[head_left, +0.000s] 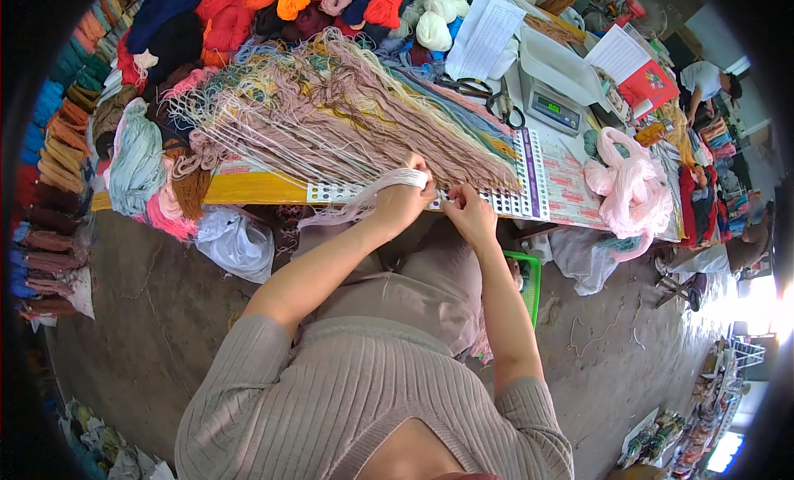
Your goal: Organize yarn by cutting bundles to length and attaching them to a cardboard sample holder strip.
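My left hand [404, 200] is closed on a hank of pale yarn [364, 200] that loops over its fingers and hangs past the table's front edge. Close beside it, my right hand [471, 218] pinches at the edge of a white perforated card [504, 204]; whatever lies between those fingertips is too small to make out. Strands of yarn [356, 124] in dusty pink, mustard, cream and blue run from the card's holes and spread over the table beyond my hands.
Scissors [506, 108] and a digital scale [549, 108] lie at the right back. A light pink skein [633, 186] hangs at the table's right end, a grey-blue one [136, 161] at its left. Below are a white bag [238, 242] and green basket [532, 285]. Another person [701, 83] works far right.
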Action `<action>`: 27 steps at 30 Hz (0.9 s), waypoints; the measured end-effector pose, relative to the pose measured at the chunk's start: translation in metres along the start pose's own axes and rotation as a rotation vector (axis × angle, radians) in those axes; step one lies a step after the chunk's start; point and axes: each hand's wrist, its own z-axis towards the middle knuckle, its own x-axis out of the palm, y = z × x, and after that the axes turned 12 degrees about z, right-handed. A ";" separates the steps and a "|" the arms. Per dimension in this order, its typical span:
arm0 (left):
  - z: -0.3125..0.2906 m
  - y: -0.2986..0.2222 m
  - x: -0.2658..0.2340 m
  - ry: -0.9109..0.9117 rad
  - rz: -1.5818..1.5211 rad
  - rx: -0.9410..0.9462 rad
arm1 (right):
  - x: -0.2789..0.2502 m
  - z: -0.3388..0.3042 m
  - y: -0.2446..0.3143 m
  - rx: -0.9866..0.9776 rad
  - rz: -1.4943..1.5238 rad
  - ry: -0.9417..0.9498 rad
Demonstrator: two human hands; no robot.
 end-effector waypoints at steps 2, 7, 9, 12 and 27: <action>0.000 -0.001 -0.004 0.010 -0.001 -0.017 | -0.001 0.000 0.000 0.011 -0.005 0.005; -0.006 -0.004 0.008 0.110 0.034 -0.007 | 0.002 0.003 -0.002 0.005 0.043 0.015; -0.006 -0.010 0.009 0.134 0.024 -0.003 | 0.001 0.002 -0.004 0.019 0.042 -0.006; -0.004 -0.010 0.011 0.084 0.021 0.041 | 0.002 0.001 -0.006 0.012 0.035 -0.030; -0.005 0.035 -0.105 -0.229 0.188 -0.011 | -0.002 0.001 -0.007 -0.024 0.033 0.029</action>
